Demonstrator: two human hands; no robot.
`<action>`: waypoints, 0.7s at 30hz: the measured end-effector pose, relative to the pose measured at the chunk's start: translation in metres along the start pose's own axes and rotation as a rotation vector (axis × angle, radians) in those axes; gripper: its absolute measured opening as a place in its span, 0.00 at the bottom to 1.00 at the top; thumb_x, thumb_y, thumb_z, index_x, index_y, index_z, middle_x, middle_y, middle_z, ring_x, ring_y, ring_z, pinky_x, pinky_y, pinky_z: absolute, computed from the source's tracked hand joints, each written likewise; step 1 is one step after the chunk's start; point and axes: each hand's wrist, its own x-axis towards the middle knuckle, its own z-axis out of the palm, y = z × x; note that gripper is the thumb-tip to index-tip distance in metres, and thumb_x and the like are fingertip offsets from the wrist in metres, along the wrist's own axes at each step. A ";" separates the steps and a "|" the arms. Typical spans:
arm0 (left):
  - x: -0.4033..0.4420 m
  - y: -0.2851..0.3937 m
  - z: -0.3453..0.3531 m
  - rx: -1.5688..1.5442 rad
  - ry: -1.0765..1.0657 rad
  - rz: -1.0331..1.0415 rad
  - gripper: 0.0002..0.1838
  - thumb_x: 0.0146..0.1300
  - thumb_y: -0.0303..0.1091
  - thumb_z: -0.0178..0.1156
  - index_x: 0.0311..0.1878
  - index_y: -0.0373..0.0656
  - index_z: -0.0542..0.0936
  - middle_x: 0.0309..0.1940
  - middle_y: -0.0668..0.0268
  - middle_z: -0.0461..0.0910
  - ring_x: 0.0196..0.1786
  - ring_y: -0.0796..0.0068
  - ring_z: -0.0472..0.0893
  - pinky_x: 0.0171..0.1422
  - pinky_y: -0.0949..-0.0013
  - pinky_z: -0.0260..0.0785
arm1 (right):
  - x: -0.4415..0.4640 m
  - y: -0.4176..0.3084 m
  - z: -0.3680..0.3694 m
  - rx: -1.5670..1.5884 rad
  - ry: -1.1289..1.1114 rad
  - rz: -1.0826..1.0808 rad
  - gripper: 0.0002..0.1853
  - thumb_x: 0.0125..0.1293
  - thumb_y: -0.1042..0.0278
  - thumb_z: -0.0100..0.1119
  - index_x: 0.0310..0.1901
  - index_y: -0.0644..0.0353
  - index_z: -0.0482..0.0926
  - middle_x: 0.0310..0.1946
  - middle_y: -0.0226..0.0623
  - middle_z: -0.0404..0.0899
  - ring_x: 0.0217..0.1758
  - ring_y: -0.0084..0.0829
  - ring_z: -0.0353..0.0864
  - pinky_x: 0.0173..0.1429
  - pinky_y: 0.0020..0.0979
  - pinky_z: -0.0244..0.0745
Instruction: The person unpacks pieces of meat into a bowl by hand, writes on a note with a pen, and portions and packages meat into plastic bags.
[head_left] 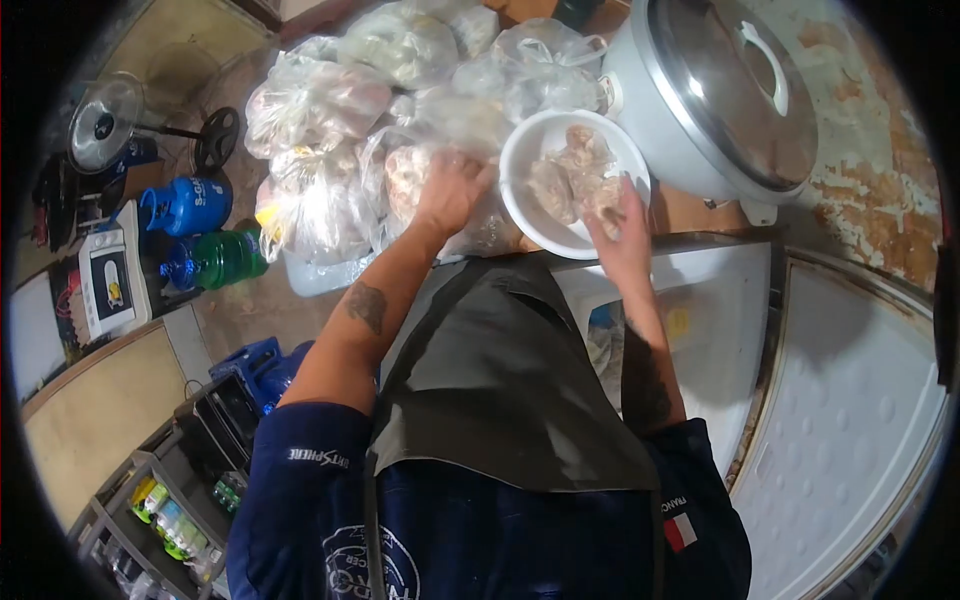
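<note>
Pinched meat (pixel 550 190) in white bowl (pixel 508 180) with right hand (pixel 625 235); laid left hand (pixel 458 185) over clear bag (pixel 403 182), could not tell whether gripping. Apparently handling portions; next seemed to need firm hold on slippery pieces.

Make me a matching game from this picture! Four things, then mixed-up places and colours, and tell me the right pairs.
Things:
1. left hand
2. gas tank
3. right hand
4. apron

Places and colours:
A. at the white bowl
B. dark grey
C. among the plastic bags
D. blue

Right pairs: 1-C, 2-D, 3-A, 4-B
</note>
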 end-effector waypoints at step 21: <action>-0.080 0.025 -0.045 -0.669 0.191 -0.426 0.20 0.53 0.32 0.73 0.50 0.45 0.82 0.65 0.57 0.73 0.72 0.46 0.68 0.73 0.45 0.63 | 0.101 -0.062 0.177 -0.707 -0.691 -0.418 0.38 0.46 0.53 0.76 0.61 0.53 0.74 0.55 0.42 0.82 0.62 0.49 0.80 0.66 0.43 0.73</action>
